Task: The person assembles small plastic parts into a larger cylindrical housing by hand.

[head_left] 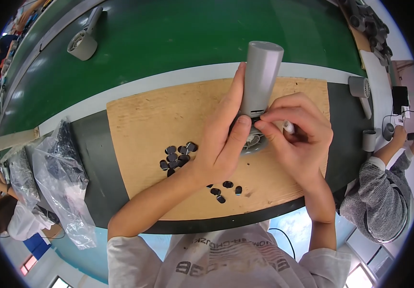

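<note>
A grey handheld fan (261,79) stands tilted in front of me, handle up, with its round grilled head (254,140) low behind my hands. My left hand (224,129) is closed around its left side, the thumb pressed near the neck. At the neck, just below a dark slot, the thumb and forefinger of my right hand (298,132) pinch a small black piece (255,120), mostly hidden by the fingertips. A white-tipped object (289,127) shows among the right hand's curled fingers; its kind is unclear. Several black oval pieces (171,157) lie loose by my left forearm.
Under my hands lies a cardboard sheet (140,120) on a dark table. Clear plastic bags (65,177) sit at the left. Beyond runs a green surface (183,38) with another grey fan (83,44). More grey fans (359,87) stand at right, near a person's grey sleeve (380,197).
</note>
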{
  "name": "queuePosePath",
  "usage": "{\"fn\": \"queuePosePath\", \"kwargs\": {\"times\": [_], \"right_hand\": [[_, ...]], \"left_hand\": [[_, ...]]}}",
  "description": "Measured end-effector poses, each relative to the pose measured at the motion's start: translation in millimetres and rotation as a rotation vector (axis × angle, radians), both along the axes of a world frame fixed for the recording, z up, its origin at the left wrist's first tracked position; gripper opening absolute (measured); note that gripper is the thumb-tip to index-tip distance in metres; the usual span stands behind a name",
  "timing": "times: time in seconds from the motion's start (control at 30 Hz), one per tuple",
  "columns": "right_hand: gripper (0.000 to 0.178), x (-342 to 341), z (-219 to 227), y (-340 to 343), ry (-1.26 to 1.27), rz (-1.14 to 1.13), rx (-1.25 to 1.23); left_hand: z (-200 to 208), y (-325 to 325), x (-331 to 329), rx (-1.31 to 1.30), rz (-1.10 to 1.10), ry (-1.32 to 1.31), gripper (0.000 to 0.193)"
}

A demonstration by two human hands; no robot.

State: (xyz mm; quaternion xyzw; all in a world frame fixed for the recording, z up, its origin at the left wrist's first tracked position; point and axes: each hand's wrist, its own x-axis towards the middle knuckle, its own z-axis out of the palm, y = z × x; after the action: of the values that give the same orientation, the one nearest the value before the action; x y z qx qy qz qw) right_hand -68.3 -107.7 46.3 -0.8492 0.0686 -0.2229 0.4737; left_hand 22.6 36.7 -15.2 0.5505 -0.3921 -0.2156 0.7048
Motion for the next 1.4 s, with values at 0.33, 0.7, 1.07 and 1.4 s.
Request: {"fn": "queuePosePath", "kwargs": {"times": [0.33,0.7,1.07,1.4], "right_hand": [[0.016,-1.9,3.9,-5.1,0.169,-0.069,0.139],[0.025,-21.1,27.3,-23.9,0.167,0.081,-0.073],[0.027,-4.4,23.8,-30.2,0.424,0.325,-0.279],[0.03,2.6,29.9,-31.7,0.511,0.393,-0.246]], "left_hand": [[11.0,-9.6,-3.0,-0.046,0.044,0.013,0.067],[19.3,-4.3,-2.0,0.099,-0.026,0.138,0.07],[4.9,-13.4,-3.7,-0.053,0.175,-0.27,0.079],[1.9,-13.7,-2.5,-0.083,0.155,-0.289,0.078]]}}
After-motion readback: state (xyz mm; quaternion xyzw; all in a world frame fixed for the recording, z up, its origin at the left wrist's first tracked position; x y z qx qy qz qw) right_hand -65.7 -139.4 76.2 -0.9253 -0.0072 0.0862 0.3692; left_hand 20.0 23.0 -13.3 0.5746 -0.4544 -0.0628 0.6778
